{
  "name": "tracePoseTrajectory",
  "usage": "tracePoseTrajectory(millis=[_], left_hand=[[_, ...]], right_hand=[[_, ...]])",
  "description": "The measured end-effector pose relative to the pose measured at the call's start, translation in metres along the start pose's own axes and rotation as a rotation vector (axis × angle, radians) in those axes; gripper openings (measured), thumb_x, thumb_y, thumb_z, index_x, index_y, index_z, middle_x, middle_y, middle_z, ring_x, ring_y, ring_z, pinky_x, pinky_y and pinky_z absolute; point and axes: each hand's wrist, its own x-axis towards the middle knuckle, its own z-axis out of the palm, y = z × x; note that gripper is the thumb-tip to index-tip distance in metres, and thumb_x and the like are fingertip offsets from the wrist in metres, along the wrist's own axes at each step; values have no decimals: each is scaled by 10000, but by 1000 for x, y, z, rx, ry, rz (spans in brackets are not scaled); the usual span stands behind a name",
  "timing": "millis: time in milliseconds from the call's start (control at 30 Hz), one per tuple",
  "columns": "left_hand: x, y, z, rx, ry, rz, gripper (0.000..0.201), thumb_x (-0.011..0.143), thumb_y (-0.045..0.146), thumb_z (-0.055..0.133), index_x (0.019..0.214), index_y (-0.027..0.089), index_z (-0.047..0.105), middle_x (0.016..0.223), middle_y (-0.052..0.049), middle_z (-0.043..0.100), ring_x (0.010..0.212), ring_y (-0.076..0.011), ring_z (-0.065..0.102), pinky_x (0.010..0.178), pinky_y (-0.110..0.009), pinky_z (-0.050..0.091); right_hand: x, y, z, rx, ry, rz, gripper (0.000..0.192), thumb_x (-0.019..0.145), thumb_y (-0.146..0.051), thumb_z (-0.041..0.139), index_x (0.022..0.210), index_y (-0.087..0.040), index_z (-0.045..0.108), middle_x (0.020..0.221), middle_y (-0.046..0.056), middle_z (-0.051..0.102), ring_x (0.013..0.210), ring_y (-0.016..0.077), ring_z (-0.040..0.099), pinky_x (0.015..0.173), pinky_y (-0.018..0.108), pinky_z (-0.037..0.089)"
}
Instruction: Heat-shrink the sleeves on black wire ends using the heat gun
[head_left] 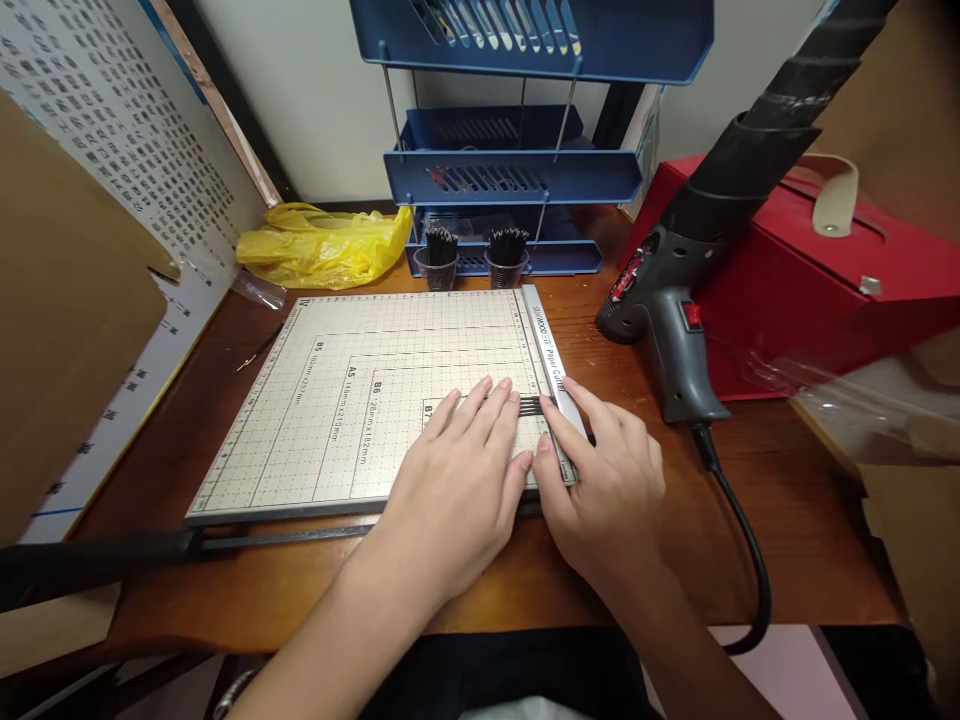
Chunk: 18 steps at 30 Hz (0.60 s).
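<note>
On the cutting board (330, 400), paper sizes are printed along its grid lines: "B5", "A5 148mm×210mm", "B6 128mm×182mm" and "B7", the last partly covered by the left hand (457, 480). "Paper Cutter" is read on the metal rail (551, 360) at the board's right edge. The dense print on the leaning chart (127, 150) cannot be read.

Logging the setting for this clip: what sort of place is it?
Probably a small craft or office workbench: a gridded paper cutter under both hands, a heat gun beside it, and blue stacked trays against the wall on a wooden desk.
</note>
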Motion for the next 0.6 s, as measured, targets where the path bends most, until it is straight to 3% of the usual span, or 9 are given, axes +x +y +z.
tracePoseTrajectory(millis=[200, 333, 600], left_hand=[[-3, 0, 2, 29, -12, 12, 562, 1090, 337, 254, 1555, 63, 410, 1634, -123, 386, 1538, -276, 344, 1257, -513, 337], [-3, 0, 3, 24, 4, 11, 548, 1087, 314, 254, 1551, 77, 421, 1632, -110, 394, 1532, -276, 357, 1254, -518, 339], [-4, 1, 5, 12, 1, -4, 549, 1090, 309, 226, 1563, 91, 401, 1644, -86, 382, 1541, -258, 343, 1262, -507, 321]], right_hand=[[2, -1, -4, -28, -91, -23, 463, 970, -266, 489, 1400, -172, 629, 1447, 110, 630, 1195, 336, 612, 962, 563, 486], [4, -3, -8, -88, -203, -29, 453, 982, -284, 456, 1391, -229, 642, 1535, 130, 542, 1285, 372, 573, 1044, 682, 416], [3, -4, -7, -124, -189, -116, 492, 1008, -249, 408, 1477, -168, 533, 1547, 64, 536, 1317, 385, 550, 1090, 747, 320]])
